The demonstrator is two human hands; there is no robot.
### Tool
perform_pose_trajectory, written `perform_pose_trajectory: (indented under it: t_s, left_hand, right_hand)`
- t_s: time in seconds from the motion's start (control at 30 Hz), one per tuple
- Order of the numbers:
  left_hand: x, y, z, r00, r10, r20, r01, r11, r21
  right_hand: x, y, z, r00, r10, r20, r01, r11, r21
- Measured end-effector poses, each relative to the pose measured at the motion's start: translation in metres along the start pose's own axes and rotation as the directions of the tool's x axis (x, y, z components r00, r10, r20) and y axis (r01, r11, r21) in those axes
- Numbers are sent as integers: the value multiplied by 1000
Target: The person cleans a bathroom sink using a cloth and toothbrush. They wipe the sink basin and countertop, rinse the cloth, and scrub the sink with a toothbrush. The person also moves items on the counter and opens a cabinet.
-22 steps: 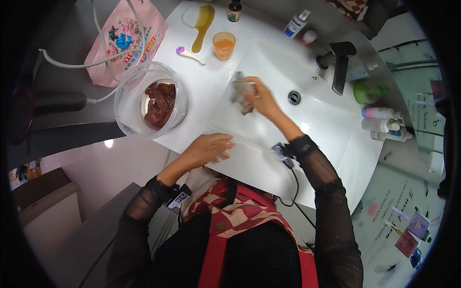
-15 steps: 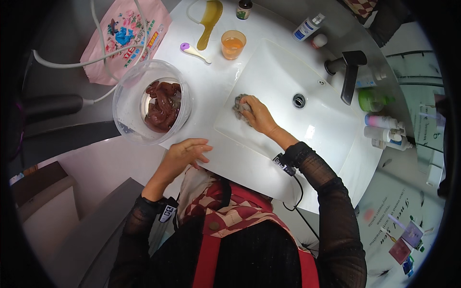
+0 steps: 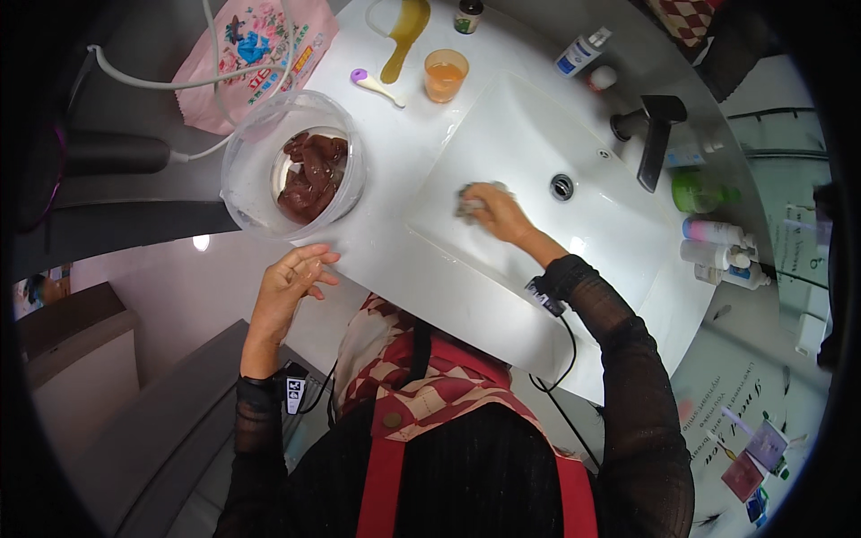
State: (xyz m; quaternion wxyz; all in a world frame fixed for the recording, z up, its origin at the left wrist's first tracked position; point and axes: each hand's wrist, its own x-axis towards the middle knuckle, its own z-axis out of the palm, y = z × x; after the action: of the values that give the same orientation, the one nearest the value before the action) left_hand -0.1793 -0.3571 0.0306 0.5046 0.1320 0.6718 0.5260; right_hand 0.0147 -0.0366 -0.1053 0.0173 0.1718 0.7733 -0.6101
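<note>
In the white washbasin, my right hand is closed round a grey, crumpled cloth. It presses the cloth on the basin's left inner slope, left of the drain. My left hand hovers empty off the counter's front edge, its wet fingers apart and slightly bent. Just beyond it stands a clear round plastic tub at the counter's left end. Dark brownish-red, wet, soft-looking pieces lie in the tub; I cannot tell what they are.
A black faucet rises at the basin's far right. Along the back stand an orange cup, a purple-tipped brush, a yellow comb and a spray bottle. Left lie a pink bag, a white cord and a dark hair dryer.
My right hand has shifted slightly right with the cloth along the basin slope. The left hand has moved left, away from the counter edge. The whole view has shifted a little.
</note>
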Motion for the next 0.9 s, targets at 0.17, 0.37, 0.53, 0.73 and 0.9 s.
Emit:
perform_pose_trajectory:
  t_s: [0.17,0.37,0.53,0.73,0.9]
  left_hand:
    - [0,0,-1,999,3,-52,-2,1000,20]
    - [2,-4,0,999,19,-43,-18,999,40]
    - [5,-7,5,1000,11,2,-11,998,68]
    - [11,-4,11,999,23,41,-26,996,82]
    - [11,-2,6,999,33,12,-34,995,98]
  right_hand:
    - [6,0,-4,924,196,-329,-298,907,-296]
    - [35,-40,26,934,53,-352,-151,954,-258]
    - [32,-36,14,885,159,-437,-312,900,-305]
    - [46,-34,9,898,87,-432,-218,940,-263]
    - [34,-44,22,936,137,-325,-233,932,-279]
